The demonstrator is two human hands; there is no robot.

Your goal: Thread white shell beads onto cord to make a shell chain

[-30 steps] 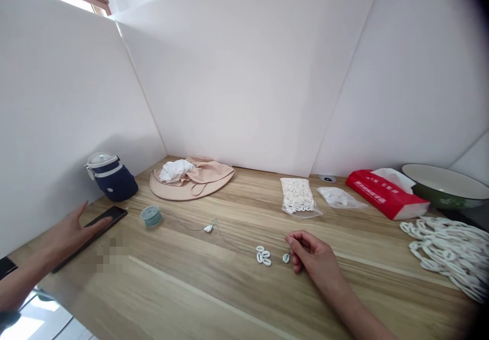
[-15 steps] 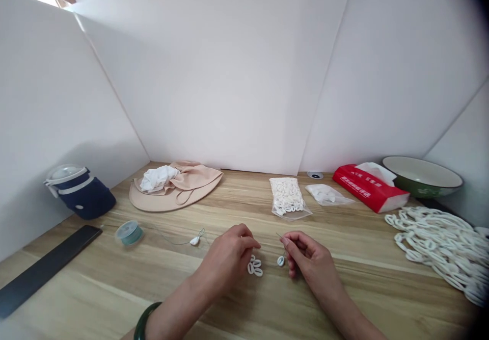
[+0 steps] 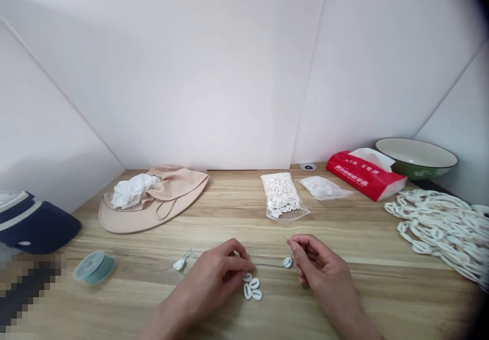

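Note:
My right hand (image 3: 324, 273) pinches a thin needle (image 3: 285, 237) between thumb and fingertips, its point up and to the left. Just below those fingertips a white cowrie shell (image 3: 288, 262) is strung on the thread. The thread (image 3: 269, 265) runs from this shell leftward to my left hand (image 3: 223, 268). That hand's fingers are bent together over a small cluster of loose cowrie shells (image 3: 247, 291) on the table; whatever the fingertips pinch is hidden. Left of it, another shell (image 3: 179, 264) sits by a loop of greenish thread.
A spool of green thread (image 3: 95, 267) lies at left, near a peach hat (image 3: 148, 223) with white cloth (image 3: 133, 189). Toward the back are a bag of shells (image 3: 281, 194), a smaller bag (image 3: 324, 188), red tissues (image 3: 361, 177) and a bowl (image 3: 428, 172). Strung shells (image 3: 443, 228) pile at right.
The view has shifted, so the left-side things appear farther left and lower. My left fingertips have come down to the loose shells. My right hand keeps its pinch on the needle.

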